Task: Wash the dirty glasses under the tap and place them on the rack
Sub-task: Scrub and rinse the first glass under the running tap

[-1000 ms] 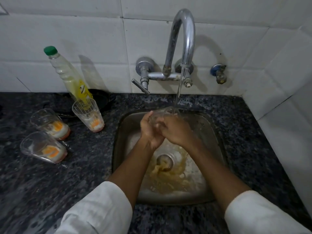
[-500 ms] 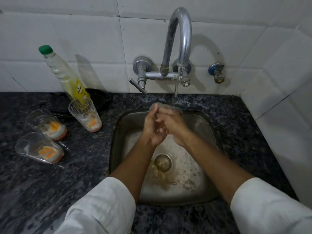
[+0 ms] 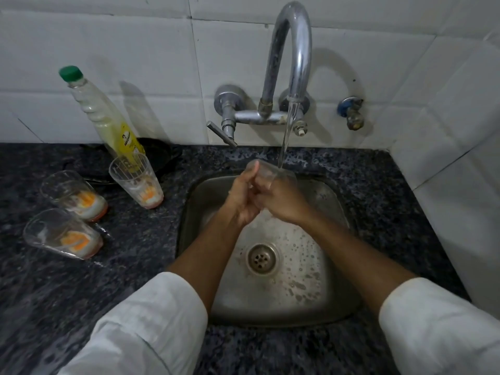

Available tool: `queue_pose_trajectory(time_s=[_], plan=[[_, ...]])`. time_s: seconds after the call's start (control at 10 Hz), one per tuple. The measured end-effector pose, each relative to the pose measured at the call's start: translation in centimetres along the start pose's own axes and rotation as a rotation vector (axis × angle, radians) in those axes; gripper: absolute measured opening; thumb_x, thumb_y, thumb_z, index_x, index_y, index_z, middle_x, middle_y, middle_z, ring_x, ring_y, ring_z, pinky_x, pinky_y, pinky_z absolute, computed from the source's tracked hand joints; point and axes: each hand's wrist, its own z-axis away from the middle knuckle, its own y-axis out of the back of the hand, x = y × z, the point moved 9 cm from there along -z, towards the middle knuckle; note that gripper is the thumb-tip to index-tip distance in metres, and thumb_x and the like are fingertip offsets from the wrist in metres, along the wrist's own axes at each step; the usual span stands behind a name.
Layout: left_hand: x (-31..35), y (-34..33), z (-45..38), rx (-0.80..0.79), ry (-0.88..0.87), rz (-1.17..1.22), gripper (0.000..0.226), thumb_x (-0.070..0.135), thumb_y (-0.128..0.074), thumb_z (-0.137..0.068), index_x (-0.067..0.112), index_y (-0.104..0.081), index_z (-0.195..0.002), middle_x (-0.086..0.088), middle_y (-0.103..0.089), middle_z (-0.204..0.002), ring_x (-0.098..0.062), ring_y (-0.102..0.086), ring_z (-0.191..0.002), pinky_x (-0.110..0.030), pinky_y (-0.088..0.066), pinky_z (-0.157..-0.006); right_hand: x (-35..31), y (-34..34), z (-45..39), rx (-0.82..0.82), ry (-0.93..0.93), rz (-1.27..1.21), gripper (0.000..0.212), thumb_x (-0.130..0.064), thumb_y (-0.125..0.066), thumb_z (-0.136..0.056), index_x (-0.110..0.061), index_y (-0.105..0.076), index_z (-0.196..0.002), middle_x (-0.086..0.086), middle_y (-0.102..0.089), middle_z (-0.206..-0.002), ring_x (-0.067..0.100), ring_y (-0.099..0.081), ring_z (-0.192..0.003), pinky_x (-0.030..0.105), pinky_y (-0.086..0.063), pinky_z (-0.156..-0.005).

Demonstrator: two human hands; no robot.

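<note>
Fingers (image 3: 266, 185) of both hands curled round clear glass (image 3: 273, 173), rim just beyond knuckles under tap (image 3: 293, 55) stream | left hand (image 3: 240, 198), right hand (image 3: 281, 203) | advice: rotate slowly, rinse inside (grip firm, wet glass slips) | three dirty glasses (image 3: 138, 182) well left.

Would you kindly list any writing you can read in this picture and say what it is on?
Yellow label on the soap bottle: dark print and a small round logo, too blurred to read.
Glasses, tap, tiles and sink: no writing visible.
</note>
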Motion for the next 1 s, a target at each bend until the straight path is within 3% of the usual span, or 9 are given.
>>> queue_pose_trajectory(time_s=[0.1, 0.2, 0.3, 0.5, 0.6, 0.7, 0.8, 0.9, 1.0], plan=[[-0.6, 0.7, 0.2, 0.122, 0.115, -0.166, 0.048, 0.043, -0.067, -0.087, 0.004, -0.066, -0.115, -0.012, -0.072, -0.092, -0.021, -0.067, -0.079, -0.034, -0.056, -0.077, 1.5, -1.2, 0.2, -0.180, 0.082, 0.796, 0.026, -0.026, -0.053, -0.090, -0.022, -0.059, -0.115, 0.005, -0.063, -0.113, 0.024, -0.060, -0.103, 0.032, -0.040, -0.072], [-1.3, 0.4, 0.7, 0.087, 0.055, -0.109, 0.057, 0.048, -0.060, -0.091, -0.001, -0.066, -0.119, -0.017, -0.072, -0.107, -0.027, -0.069, -0.098, -0.037, -0.058, -0.087, 1.3, -1.0, -0.3, -0.101, -0.108, 0.418, 0.020, -0.024, -0.051, -0.090, -0.017, -0.066, -0.101, 0.006, -0.067, -0.098, 0.021, -0.063, -0.088, 0.028, -0.041, -0.066], [-1.5, -0.3, 0.7, 0.003, -0.019, 0.132, 0.042, 0.046, -0.065, -0.088, 0.007, -0.073, -0.100, -0.015, -0.070, -0.101, -0.022, -0.066, -0.095, -0.025, -0.059, -0.067, 1.7, -1.9, -0.1, -0.003, -0.427, -0.633, 0.020, -0.014, -0.048, -0.091, -0.008, -0.065, -0.098, 0.004, -0.059, -0.080, 0.013, -0.057, -0.071, 0.024, -0.044, -0.053], [-1.0, 0.5, 1.1, 0.104, 0.090, -0.131, 0.060, 0.054, -0.060, -0.091, 0.002, -0.065, -0.121, -0.018, -0.073, -0.111, -0.026, -0.070, -0.099, -0.040, -0.056, -0.094, 0.3, -1.6, 0.7, -0.196, 0.079, 0.774, 0.023, -0.024, -0.048, -0.092, -0.014, -0.059, -0.110, 0.007, -0.065, -0.107, 0.027, -0.062, -0.097, 0.031, -0.037, -0.069], [-1.0, 0.1, 1.0, 0.026, -0.016, -0.025, 0.047, 0.045, -0.050, -0.098, 0.006, -0.073, -0.106, -0.020, -0.069, -0.108, -0.025, -0.072, -0.091, -0.042, -0.052, -0.092, 0.8, -1.1, -0.3, -0.036, -0.204, 0.102, 0.018, -0.021, -0.047, -0.092, -0.016, -0.064, -0.094, 0.007, -0.063, -0.086, 0.021, -0.059, -0.076, 0.029, -0.039, -0.062], [-0.6, 0.4, 0.8, 0.017, -0.027, 0.087, 0.041, 0.036, -0.050, -0.098, 0.006, -0.075, -0.087, -0.014, -0.069, -0.082, -0.020, -0.069, -0.066, -0.032, -0.056, -0.064, 1.7, -1.5, -0.2, 0.047, -0.382, -0.586, 0.012, -0.014, -0.050, -0.088, -0.011, -0.062, -0.085, 0.004, -0.054, -0.064, 0.018, -0.051, -0.060, 0.029, -0.041, -0.054], [0.3, 0.7, 0.9, 0.082, 0.020, -0.154, 0.042, 0.041, -0.054, -0.098, 0.004, -0.066, -0.113, -0.019, -0.070, -0.109, -0.028, -0.067, -0.095, -0.037, -0.053, -0.088, 0.2, -1.2, 0.1, -0.159, 0.060, 0.514, 0.025, -0.020, -0.053, -0.088, -0.016, -0.057, -0.112, 0.004, -0.062, -0.102, 0.023, -0.060, -0.094, 0.033, -0.042, -0.069], [-0.2, 0.8, 1.0, 0.110, 0.072, -0.284, 0.051, 0.048, -0.060, -0.093, 0.005, -0.066, -0.120, -0.019, -0.069, -0.118, -0.028, -0.067, -0.101, -0.042, -0.053, -0.094, 1.3, -1.2, 0.2, -0.207, 0.039, 0.723, 0.027, -0.025, -0.050, -0.091, -0.018, -0.056, -0.117, 0.004, -0.064, -0.111, 0.023, -0.061, -0.096, 0.032, -0.038, -0.067], [-0.5, 0.3, 1.4, 0.050, -0.025, -0.066, 0.048, 0.042, -0.055, -0.096, 0.000, -0.066, -0.114, -0.018, -0.072, -0.106, -0.027, -0.071, -0.095, -0.040, -0.058, -0.084, 2.3, -1.2, -0.1, -0.061, -0.358, -0.358, 0.026, -0.023, -0.045, -0.094, -0.015, -0.066, -0.107, 0.005, -0.068, -0.095, 0.018, -0.061, -0.081, 0.025, -0.044, -0.056]])
